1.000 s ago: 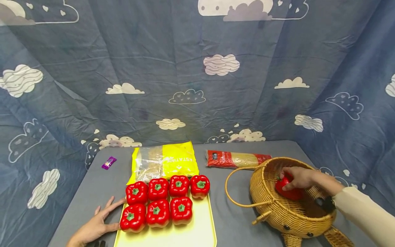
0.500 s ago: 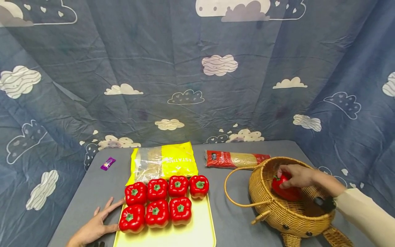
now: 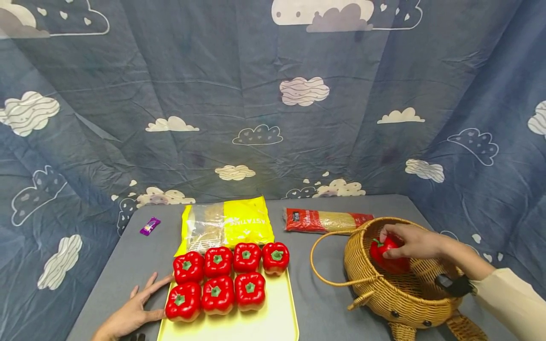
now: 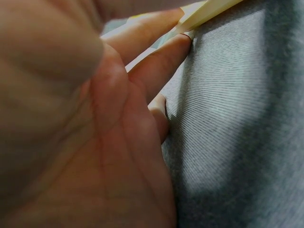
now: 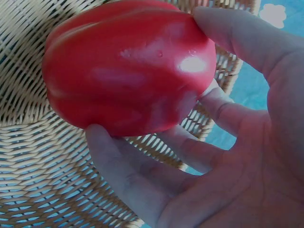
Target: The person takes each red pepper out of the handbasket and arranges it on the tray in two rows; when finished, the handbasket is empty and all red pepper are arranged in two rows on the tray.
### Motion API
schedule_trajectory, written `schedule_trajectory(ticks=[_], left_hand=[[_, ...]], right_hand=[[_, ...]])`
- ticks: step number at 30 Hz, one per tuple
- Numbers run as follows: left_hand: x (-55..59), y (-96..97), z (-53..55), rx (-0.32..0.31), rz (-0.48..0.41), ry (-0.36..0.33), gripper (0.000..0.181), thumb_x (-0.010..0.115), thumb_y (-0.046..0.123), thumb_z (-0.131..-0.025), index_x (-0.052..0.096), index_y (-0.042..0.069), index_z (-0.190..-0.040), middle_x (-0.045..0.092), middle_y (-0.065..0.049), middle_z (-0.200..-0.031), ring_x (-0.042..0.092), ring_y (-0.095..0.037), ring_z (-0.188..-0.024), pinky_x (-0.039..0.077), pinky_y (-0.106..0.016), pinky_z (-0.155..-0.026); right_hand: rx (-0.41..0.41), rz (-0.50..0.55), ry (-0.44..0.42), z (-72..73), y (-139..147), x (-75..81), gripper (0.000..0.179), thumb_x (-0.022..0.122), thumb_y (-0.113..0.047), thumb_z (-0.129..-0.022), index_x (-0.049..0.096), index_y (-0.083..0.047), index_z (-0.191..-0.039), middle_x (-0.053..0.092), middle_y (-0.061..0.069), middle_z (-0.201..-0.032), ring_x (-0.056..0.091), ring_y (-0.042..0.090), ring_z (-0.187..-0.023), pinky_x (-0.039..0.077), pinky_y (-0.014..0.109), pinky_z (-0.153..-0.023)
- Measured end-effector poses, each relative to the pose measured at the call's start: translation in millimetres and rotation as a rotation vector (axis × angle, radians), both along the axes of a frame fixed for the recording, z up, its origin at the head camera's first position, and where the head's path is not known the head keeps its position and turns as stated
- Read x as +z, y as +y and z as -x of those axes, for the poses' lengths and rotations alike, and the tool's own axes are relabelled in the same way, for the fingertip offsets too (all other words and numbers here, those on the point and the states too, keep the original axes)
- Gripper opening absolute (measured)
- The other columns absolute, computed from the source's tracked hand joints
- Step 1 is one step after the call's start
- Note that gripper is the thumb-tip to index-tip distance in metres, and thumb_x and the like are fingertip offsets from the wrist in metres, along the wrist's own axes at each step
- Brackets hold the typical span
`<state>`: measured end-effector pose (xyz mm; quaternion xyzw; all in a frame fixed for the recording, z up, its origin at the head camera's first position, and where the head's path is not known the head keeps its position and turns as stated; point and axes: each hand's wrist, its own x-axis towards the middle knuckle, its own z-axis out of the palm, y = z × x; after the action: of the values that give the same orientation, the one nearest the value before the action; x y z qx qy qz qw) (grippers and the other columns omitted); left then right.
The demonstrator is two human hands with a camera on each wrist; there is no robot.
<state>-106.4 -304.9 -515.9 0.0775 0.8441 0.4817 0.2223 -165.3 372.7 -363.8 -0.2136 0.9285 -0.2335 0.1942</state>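
Inside the wicker basket (image 3: 362, 265) on the right, my right hand (image 3: 411, 241) grips a red bell pepper (image 3: 390, 260) with a green stem. Thumb and fingers curl round that bell pepper (image 5: 128, 71) in the right wrist view, with basket weave (image 5: 47, 175) behind it. My left hand (image 3: 130, 312) rests at the left edge of the yellow tray (image 3: 273, 322), its fingers spread and fairly straight, touching the rim. Several red bell peppers (image 3: 217, 293) stand in two rows on the tray. In the left wrist view, the left fingertips (image 4: 183, 43) meet the tray's rim (image 4: 209, 14).
Behind the peppers lies a yellow pasta bag (image 3: 249, 220). A red packet of noodles (image 3: 328, 221) is at the back, partly behind the basket. A small purple wrapped candy (image 3: 150, 226) lies at the back left. The basket's handle (image 3: 313, 260) sticks out leftward over the grey table (image 3: 311, 303).
My right hand has shifted slightly left and up within the basket, carrying the bell pepper with it. My left hand and the peppers on the tray stay where they were.
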Motion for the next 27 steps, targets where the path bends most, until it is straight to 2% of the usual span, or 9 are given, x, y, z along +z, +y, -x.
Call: schedule_trajectory(ticks=[8, 14, 20, 27], left_hand=[[-0.4, -0.1, 2.6, 0.008, 0.024, -0.035, 0.084, 0.079, 0.018, -0.085, 0.035, 0.001, -0.154, 0.001, -0.039, -0.16, -0.017, -0.055, -0.147, -0.027, -0.074, -0.104], [-1.5, -0.5, 1.7, -0.003, 0.03, -0.015, 0.083, 0.079, 0.018, -0.084, 0.036, 0.001, -0.153, 0.006, -0.038, -0.16, -0.016, -0.056, -0.146, -0.026, -0.075, -0.104], [-0.1, -1.2, 0.2, -0.008, 0.002, -0.002, 0.081, 0.078, 0.016, -0.085, 0.036, -0.001, -0.152, 0.006, -0.039, -0.16, -0.016, -0.057, -0.146, -0.026, -0.076, -0.103], [-0.6, -0.2, 0.5, -0.006, 0.01, 0.014, 0.081, 0.08, 0.018, -0.084, 0.039, 0.001, -0.151, 0.007, -0.039, -0.16, -0.014, -0.058, -0.146, -0.025, -0.076, -0.104]], right_hand=[[0.031, -0.045, 0.1, -3.2, -3, 6.5, 0.034, 0.078, -0.033, -0.087, 0.058, -0.012, -0.105, 0.058, -0.003, -0.095, 0.047, 0.003, -0.08, 0.04, 0.021, -0.064], [0.029, -0.062, 0.112, -5.4, -6, 15.2, 0.033, 0.077, -0.033, -0.088, 0.058, -0.013, -0.106, 0.059, -0.001, -0.101, 0.049, 0.007, -0.085, 0.042, 0.022, -0.066], [0.037, -0.041, 0.128, -9.6, -10, 24.3, 0.033, 0.077, -0.034, -0.088, 0.057, -0.014, -0.105, 0.058, -0.001, -0.101, 0.05, 0.003, -0.083, 0.044, 0.021, -0.065], [0.05, -0.084, 0.222, -17.7, -16, 38.1, 0.035, 0.078, -0.037, -0.087, 0.059, -0.017, -0.108, 0.057, -0.004, -0.1, 0.047, 0.004, -0.083, 0.042, 0.021, -0.065]])
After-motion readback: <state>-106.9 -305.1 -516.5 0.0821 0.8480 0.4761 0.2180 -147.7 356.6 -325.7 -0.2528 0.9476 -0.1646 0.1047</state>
